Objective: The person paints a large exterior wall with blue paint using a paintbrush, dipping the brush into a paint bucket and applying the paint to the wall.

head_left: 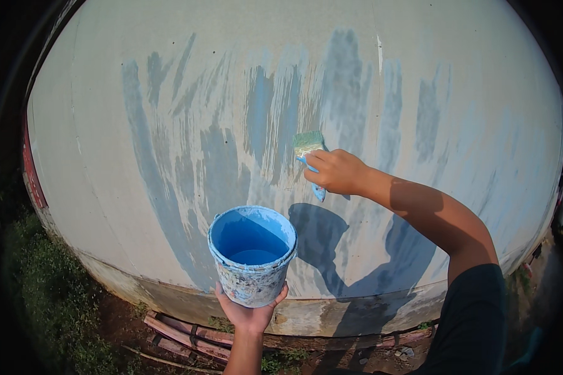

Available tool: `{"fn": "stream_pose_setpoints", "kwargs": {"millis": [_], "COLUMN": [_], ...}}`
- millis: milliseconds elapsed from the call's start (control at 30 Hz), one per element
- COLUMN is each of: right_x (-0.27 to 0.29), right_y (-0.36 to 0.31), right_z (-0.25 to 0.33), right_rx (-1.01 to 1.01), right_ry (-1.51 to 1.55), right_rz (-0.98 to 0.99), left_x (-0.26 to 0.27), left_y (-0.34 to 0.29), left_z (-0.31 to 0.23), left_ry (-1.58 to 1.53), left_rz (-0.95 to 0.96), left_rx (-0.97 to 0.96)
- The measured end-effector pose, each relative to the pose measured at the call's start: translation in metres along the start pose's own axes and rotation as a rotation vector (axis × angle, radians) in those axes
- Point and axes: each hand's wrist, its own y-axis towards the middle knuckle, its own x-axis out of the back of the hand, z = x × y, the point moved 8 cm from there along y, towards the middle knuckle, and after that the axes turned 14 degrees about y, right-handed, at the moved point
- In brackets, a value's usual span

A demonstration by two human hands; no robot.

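My right hand (336,172) is closed round the handle of a paintbrush (308,142). Its pale green bristles rest against or very near the wall, pointing up, and blue paint smears the handle. Below and to the left, my left hand (250,310) supports a paint bucket (251,278) from underneath, fingers curled up its sides. The bucket stands upright, its outside spattered, with blue paint (253,257) low inside. Before me the pale wall (187,19) carries uneven grey-blue vertical strokes across its middle.
A bare, stained concrete strip (137,284) runs along the wall's foot. Reddish planks (191,340) lie on the ground below it. Green bushes (50,300) grow at the left. The shadow (316,234) of my arm and the bucket falls on the wall.
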Motion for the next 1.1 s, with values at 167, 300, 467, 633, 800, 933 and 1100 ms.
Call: {"fn": "stream_pose_setpoints", "kwargs": {"millis": [167,300,467,633,800,933,1100], "right_x": [-0.042,0.017,0.110,0.059,-0.015,0.021,0.099], "right_y": [-0.033,-0.047,-0.048,-0.094,-0.132,-0.145,-0.129], "right_z": [0.039,-0.043,-0.083,-0.031,0.036,-0.025,-0.048], "right_rx": [-0.221,-0.610,-0.484,-0.148,-0.279,-0.445,-0.330], "right_ry": [0.586,0.635,0.241,-0.160,0.462,0.406,-0.044], "right_rz": [0.260,0.169,-0.111,-0.136,0.293,0.134,-0.118], "left_x": [0.002,0.004,0.000,-0.008,-0.005,-0.010,-0.010], "left_y": [0.000,0.001,0.006,0.010,0.007,0.007,0.000], "left_z": [0.004,0.009,0.029,0.047,0.058,0.075,0.097], "left_ry": [0.013,-0.007,0.027,0.008,0.041,0.034,0.042], "left_rz": [-0.003,0.008,0.025,0.062,0.028,0.029,0.045], "left_rx": [0.018,0.018,0.012,0.055,0.041,0.091,0.080]}}
